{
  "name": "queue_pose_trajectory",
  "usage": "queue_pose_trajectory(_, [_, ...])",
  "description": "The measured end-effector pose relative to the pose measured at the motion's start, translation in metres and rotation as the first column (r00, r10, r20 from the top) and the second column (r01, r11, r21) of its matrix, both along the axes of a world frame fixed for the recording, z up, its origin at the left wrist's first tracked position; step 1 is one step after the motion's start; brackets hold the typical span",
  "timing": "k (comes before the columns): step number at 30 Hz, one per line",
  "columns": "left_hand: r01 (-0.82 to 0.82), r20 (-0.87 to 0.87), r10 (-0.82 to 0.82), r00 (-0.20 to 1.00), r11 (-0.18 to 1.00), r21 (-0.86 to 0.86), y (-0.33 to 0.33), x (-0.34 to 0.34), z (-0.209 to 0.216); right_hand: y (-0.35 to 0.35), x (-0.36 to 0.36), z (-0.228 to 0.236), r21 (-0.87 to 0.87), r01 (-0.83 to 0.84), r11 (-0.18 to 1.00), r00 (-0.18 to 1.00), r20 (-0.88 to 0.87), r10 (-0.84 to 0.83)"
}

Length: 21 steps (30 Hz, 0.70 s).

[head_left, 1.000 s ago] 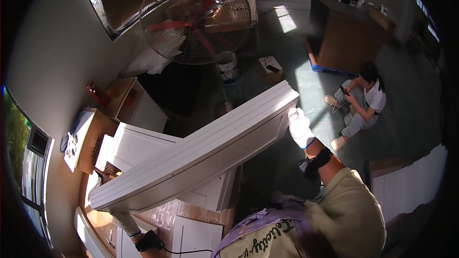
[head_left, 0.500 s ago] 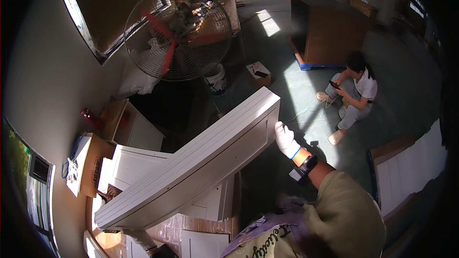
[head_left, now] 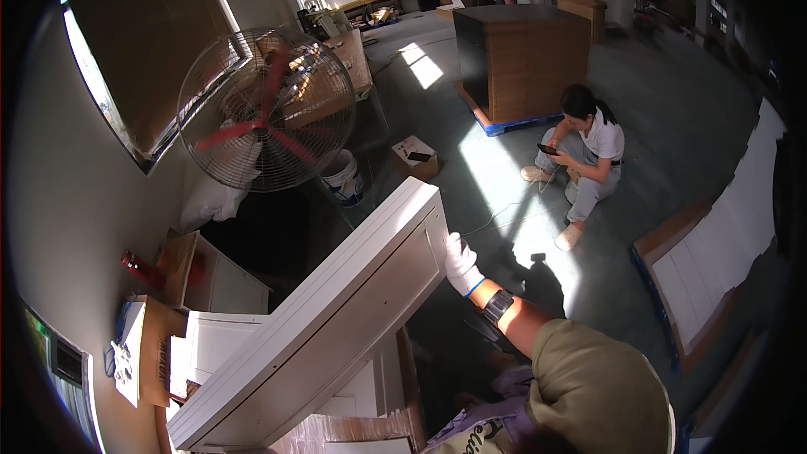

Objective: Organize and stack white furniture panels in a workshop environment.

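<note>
A thick stack of white panelled boards [head_left: 336,319], like cabinet doors, slants across the view from lower left to upper right. At its far right end, my right hand [head_left: 461,265], in a white glove with a blue cuff, is closed on the edge. The thumb side shows; most of the fingers are hidden behind the stack. My left hand cannot be seen; the near left end of the stack reaches the lower edge of the picture. Below the stack lie more white panels [head_left: 220,345] and a plastic-wrapped pile [head_left: 349,432].
A large caged fan [head_left: 266,109] with red blades stands ahead on the left, near a white bucket [head_left: 341,176]. A small carton [head_left: 415,158] sits on the floor. At right, a person [head_left: 588,155] sits holding a phone, before a brown stack [head_left: 521,63] on a blue pallet.
The view has tilted up and turned right, so the room sits lower and further left. The stack's far end appears lower and further left, still in my right hand. My left hand has left the view.
</note>
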<state>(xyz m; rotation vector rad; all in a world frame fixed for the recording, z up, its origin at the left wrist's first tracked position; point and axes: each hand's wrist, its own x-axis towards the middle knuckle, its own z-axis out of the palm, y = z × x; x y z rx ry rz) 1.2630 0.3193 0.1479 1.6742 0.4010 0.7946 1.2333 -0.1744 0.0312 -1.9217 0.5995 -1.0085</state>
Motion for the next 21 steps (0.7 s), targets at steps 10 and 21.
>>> queue_pose_trajectory(10, [0.135, -0.042, -0.131, 0.99, 0.987, 0.091, -0.09, -0.003, 0.026, -0.095, -0.114, -0.052, 0.355, -0.063, 0.933, 0.876, 0.467, -0.119])
queue_pose_trajectory(21, [0.452, -0.121, -0.437, 0.891, 0.877, 0.166, -0.309, -0.075, 0.037, -0.174, -0.366, 0.014, 0.394, 0.587, 0.707, 0.795, -0.119, -0.594])
